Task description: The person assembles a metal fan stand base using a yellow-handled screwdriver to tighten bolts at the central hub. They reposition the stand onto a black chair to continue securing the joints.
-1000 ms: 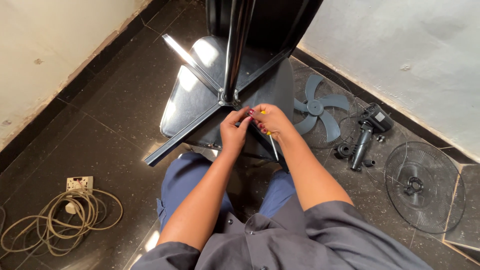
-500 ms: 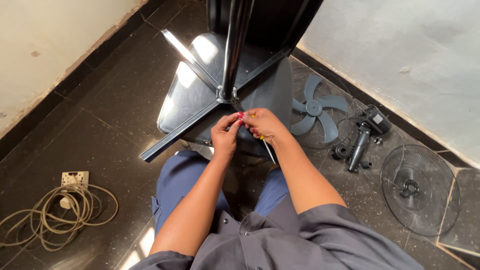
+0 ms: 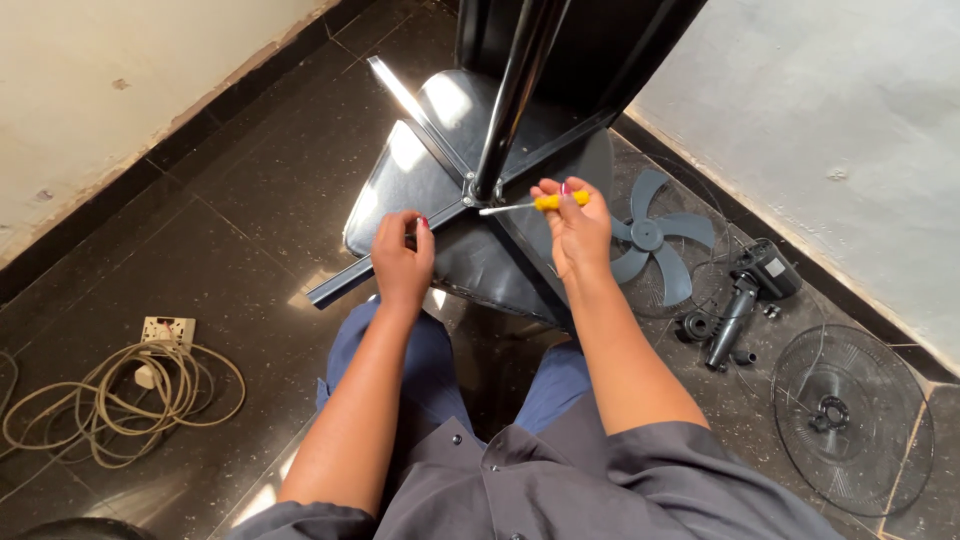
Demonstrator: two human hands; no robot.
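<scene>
The right hand (image 3: 580, 228) pinches a small screwdriver (image 3: 535, 204) by its yellow handle, fingers closed tight around it. The thin metal tip points at the middle joint (image 3: 476, 190) of the fan stand, where the shiny pole (image 3: 515, 95) meets the four flat legs (image 3: 385, 255). The tip looks very close to the joint, maybe touching it; it is too small to tell.

The left hand (image 3: 402, 262) is curled over one leg, the one that runs out from the joint toward the person. Its fingers are bent as if holding the leg down, but I cannot tell if something small is tucked inside them.

It looks like the screw step: a screw at the joint is being worked on. The next move needs the tip to sit right in the screw and the stand to stay still while the handle turns.

The stand lies on a black chair seat (image 3: 395, 190). On the handle side of the joint lie a grey fan blade (image 3: 655, 235), a black motor piece (image 3: 745, 290) and a round wire guard (image 3: 850, 420). On the other side, farther off, sits a coil of cable (image 3: 120, 400) with a socket box (image 3: 166, 330).
</scene>
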